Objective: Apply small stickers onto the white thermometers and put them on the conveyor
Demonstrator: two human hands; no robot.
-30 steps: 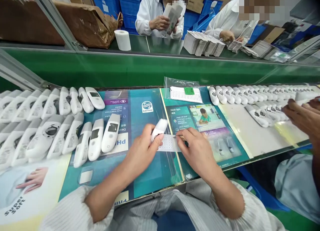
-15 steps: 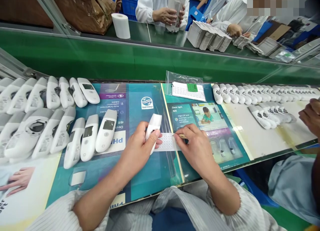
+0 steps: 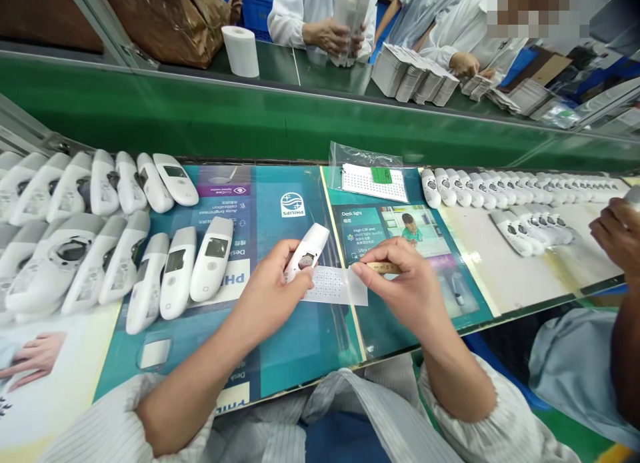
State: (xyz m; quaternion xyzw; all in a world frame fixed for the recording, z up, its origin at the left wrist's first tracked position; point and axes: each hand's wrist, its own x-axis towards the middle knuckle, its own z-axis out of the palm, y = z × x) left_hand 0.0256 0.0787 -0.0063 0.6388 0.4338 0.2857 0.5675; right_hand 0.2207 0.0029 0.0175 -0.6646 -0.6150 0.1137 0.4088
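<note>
My left hand [image 3: 273, 286] is wrapped round a white handheld device [image 3: 315, 241], its open battery recess facing up. The same hand's thumb rests by the left end of a small sheet of tiny round stickers [image 3: 333, 286]. Just right of the sheet, my right hand [image 3: 403, 283] pinches a thin yellowish stick [image 3: 383, 267], whose tip is hard to make out near the sheet's edge. A clear bag [image 3: 375, 179] with a larger dotted sheet and a green label lies behind my hands.
White devices [image 3: 211, 259] lie in two rows at left. More devices [image 3: 500, 189] line the right side, near another person's hand [image 3: 617, 233]. A green ledge [image 3: 280, 116] runs behind the table, with stacked folded papers [image 3: 415, 76] and people beyond.
The device in my left hand has turned, so its recess now shows. My right hand has moved slightly right, away from the sheet, uncovering its right end and more of the stick.
</note>
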